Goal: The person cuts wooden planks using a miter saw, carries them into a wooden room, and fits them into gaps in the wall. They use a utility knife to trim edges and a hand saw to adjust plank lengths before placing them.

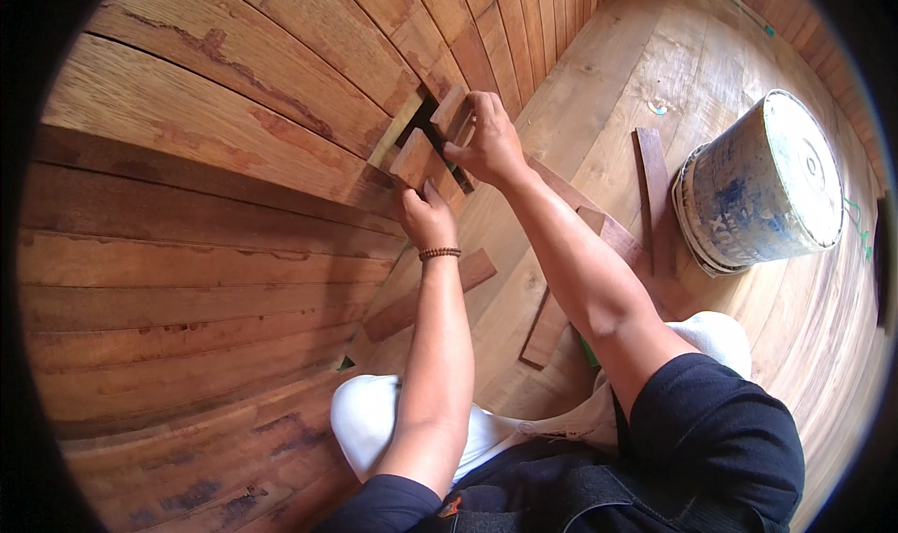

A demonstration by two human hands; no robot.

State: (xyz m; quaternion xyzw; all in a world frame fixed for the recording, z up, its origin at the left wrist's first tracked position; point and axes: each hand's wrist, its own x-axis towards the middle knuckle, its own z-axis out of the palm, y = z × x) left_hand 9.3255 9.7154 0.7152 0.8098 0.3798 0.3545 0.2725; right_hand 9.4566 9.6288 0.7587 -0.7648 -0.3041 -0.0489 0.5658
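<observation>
The wall (253, 75) spans left of both hands. The left hand (429, 223) pinches a board (421, 162) by its near end; the right hand (494, 148) pinches a smaller block (451, 114) beyond. Both look stiff, light, probably grippy, best held by the edges.

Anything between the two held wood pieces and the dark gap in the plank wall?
Nothing visible. The left hand holds one short piece, the right hand the other piece, both right by the gap; its dark inside can't be made out.
</observation>
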